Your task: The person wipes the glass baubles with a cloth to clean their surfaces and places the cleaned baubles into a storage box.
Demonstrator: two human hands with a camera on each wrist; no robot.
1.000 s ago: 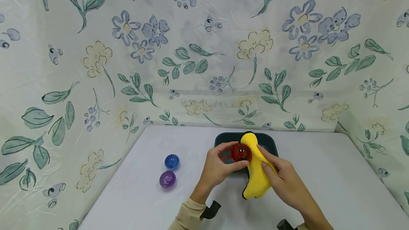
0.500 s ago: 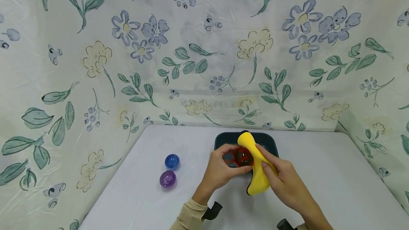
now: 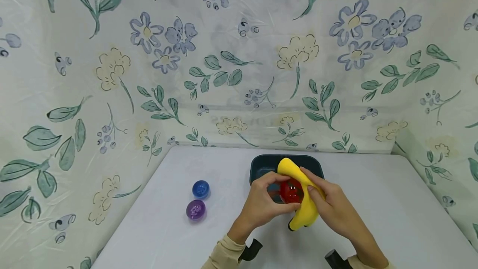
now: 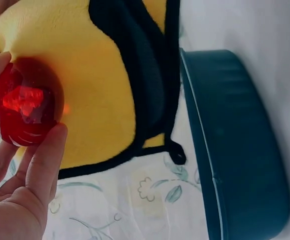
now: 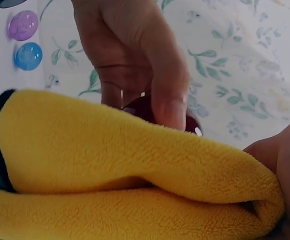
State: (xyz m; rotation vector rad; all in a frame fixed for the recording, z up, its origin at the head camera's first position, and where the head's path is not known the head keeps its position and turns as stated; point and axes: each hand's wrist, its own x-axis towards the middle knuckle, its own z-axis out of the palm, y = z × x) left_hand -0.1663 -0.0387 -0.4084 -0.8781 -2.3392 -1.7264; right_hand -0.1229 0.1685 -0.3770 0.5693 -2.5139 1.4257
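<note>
Blue ball [image 3: 201, 189], purple ball [image 3: 196, 209], dark tray [image 3: 263, 164]

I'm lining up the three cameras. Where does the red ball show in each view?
Head: red ball low centre, between both hands, against the yellow cloth.
Left wrist: left edge, pinched by fingertips.
Right wrist: only a dark red sliver behind the left hand's finger, above the cloth.
Shared landmark: the yellow cloth.

Red ball [image 3: 291, 191], yellow cloth [image 3: 303, 202] (black-edged), seemingly dark-teal tray [image 3: 261, 164].
</note>
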